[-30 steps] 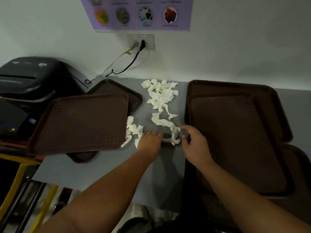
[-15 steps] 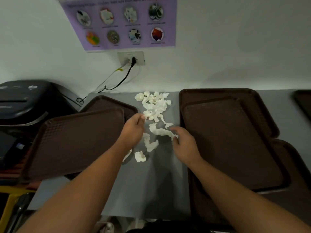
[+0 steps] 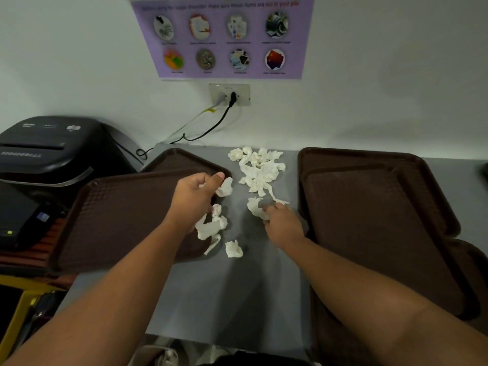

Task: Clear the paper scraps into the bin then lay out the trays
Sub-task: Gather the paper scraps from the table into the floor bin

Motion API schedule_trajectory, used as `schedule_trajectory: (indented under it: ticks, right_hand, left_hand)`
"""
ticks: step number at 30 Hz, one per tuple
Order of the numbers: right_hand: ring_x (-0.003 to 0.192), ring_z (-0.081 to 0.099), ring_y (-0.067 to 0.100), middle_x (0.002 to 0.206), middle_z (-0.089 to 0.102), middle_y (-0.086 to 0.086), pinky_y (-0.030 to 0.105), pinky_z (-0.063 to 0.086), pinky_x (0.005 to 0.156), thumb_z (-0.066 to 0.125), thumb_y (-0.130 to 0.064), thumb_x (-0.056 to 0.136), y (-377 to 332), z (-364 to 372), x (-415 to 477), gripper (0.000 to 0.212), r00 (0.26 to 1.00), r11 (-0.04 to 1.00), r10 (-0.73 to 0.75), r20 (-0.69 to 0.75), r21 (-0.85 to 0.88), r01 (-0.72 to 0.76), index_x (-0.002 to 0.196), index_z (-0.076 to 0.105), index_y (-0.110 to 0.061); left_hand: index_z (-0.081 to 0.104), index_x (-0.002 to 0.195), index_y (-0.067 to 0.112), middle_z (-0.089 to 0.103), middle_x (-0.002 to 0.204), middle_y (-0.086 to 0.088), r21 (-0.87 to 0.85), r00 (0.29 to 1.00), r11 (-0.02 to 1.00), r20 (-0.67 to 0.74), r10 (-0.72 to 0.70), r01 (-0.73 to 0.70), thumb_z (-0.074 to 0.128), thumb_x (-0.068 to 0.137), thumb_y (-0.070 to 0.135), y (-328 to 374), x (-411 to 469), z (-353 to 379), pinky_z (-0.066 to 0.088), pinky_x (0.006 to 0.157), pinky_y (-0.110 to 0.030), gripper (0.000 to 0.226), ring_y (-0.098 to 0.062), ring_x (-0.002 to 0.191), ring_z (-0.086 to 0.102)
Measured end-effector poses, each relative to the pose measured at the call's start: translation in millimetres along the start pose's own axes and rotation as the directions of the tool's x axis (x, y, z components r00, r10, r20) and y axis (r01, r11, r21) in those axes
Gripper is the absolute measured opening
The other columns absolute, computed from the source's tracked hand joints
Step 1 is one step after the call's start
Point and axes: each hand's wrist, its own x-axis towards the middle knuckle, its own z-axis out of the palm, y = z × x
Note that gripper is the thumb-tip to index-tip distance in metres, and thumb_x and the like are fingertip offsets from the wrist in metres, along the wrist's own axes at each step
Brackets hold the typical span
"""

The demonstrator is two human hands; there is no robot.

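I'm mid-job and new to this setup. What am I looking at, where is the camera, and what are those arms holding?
There is no machine here. These are a person's two bare arms, seen from one wide-angle camera worn on their head, looking forward and down. The left hand grips a bunch of white paper scraps, some dangling beneath it. The right hand pinches another strip. More scraps lie in a pile on the grey table, with one loose scrap nearer the person. Brown trays overlap on both sides: the left trays and the right trays. A black machine stands at the far left.
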Motion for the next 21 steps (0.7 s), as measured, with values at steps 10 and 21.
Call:
schedule_trajectory:
  ticks: [10,21]
  right_hand:
    - [0.123,0.050,0.028,0.146,0.038,0.006,0.035,0.041,0.102,0.046,0.004,0.088,-26,-4,5,0.058,0.995,0.960,0.093,0.043,0.261,-0.101,0.142,0.043,-0.019]
    - [0.060,0.043,0.011,0.065,0.047,-0.002,0.027,0.034,0.057,0.045,-0.038,0.100,-63,-51,-26,0.040,0.988,0.743,-0.025,-0.154,0.659,0.122,0.070,0.043,-0.012]
  left_hand:
    - [0.049,0.075,0.013,0.037,0.067,-0.005,-0.039,0.998,0.997,-0.009,-0.060,0.060,0.056,0.092,0.057,-10,-10,-24,0.036,0.049,-0.028,0.048,-0.013,0.053,0.035]
    - [0.045,0.073,0.013,0.036,0.069,-0.006,-0.181,0.973,0.976,-0.172,-0.156,0.124,0.062,0.091,0.049,-11,-50,-29,0.031,0.045,-0.027,0.044,-0.015,0.052,0.031]
